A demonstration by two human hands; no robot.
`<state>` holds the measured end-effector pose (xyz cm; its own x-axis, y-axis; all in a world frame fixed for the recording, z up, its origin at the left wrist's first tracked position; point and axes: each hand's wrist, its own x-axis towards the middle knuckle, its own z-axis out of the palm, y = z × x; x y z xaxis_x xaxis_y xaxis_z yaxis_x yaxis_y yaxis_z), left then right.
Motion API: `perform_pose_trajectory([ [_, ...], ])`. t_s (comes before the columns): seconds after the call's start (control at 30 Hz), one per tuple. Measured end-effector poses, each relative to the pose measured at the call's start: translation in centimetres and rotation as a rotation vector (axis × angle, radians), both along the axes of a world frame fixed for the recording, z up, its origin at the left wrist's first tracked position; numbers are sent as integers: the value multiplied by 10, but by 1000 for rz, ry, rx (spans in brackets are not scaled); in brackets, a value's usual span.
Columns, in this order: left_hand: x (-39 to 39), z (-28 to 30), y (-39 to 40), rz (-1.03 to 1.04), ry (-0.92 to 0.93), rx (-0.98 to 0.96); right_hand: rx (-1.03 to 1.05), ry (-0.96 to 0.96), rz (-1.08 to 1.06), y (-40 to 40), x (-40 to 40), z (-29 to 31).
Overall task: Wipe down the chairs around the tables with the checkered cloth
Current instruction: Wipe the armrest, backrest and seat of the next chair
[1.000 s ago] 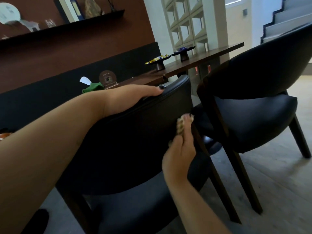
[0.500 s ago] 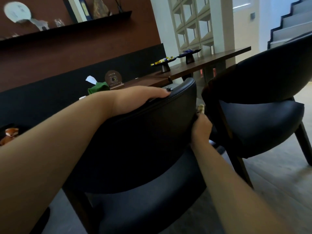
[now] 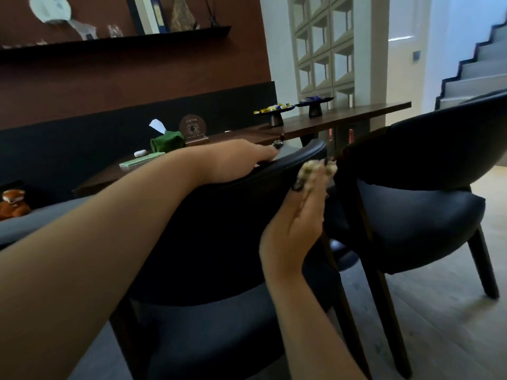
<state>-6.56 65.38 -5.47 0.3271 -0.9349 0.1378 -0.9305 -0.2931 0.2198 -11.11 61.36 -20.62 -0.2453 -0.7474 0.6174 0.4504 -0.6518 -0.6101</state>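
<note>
Her right hand (image 3: 299,215) fingers are bunching the checkered cloth (image 3: 308,171) tight and pressing it against the side edge of the near chair's backrest (image 3: 219,229), probably chasing dust along the seam. The left hand (image 3: 238,163) is lying flat along the top rim, fingers stretched out and gripping nothing, I'd guess just steadying the chair. The second chair (image 3: 411,187) is sitting at three o'clock, the table (image 3: 343,119) at twelve.
</note>
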Motion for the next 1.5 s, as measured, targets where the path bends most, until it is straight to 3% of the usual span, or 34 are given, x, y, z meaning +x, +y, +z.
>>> perform_pose_trajectory([
  [0.07,-4,4,8,-36,-133,51,-184,57,-48,11,2,-11],
  [0.13,-1,3,14,-42,-169,-15,-379,153,-95,5,-2,-22],
  [0.27,8,2,49,-28,104,-67,-714,320,-162,-38,-24,-8],
  [0.4,15,-11,97,168,126,-116,-938,367,-213,-49,-25,8],
  [0.47,13,-24,105,256,54,-247,-930,331,-191,-47,-22,1],
  [0.6,5,-48,102,310,-320,-589,-1018,320,-327,-43,-7,-26],
  [0.7,7,-52,101,300,-343,-651,-1269,359,-451,-50,4,-56],
  [0.9,9,-54,99,307,-369,-710,-1767,691,-428,-71,-13,-92],
  [1.03,12,-66,111,246,-389,-870,-1675,548,-333,-54,-28,-34],
  [1.1,23,-83,123,358,-428,-975,-1543,393,-345,-36,-31,4],
  [1.13,29,-93,130,469,-361,-1025,-1500,365,-378,-28,-29,18],
  [1.2,41,-112,143,727,-56,-1107,-1487,403,-474,-14,-21,33],
  [1.33,69,-152,153,1087,541,-1285,-1601,470,-612,-12,-7,8],
  [1.4,75,-178,154,1071,890,-1287,-1786,586,-614,-18,-3,-19],
  [1.5,68,-206,152,871,1415,-1143,-2020,805,-598,-23,-1,-53],
])
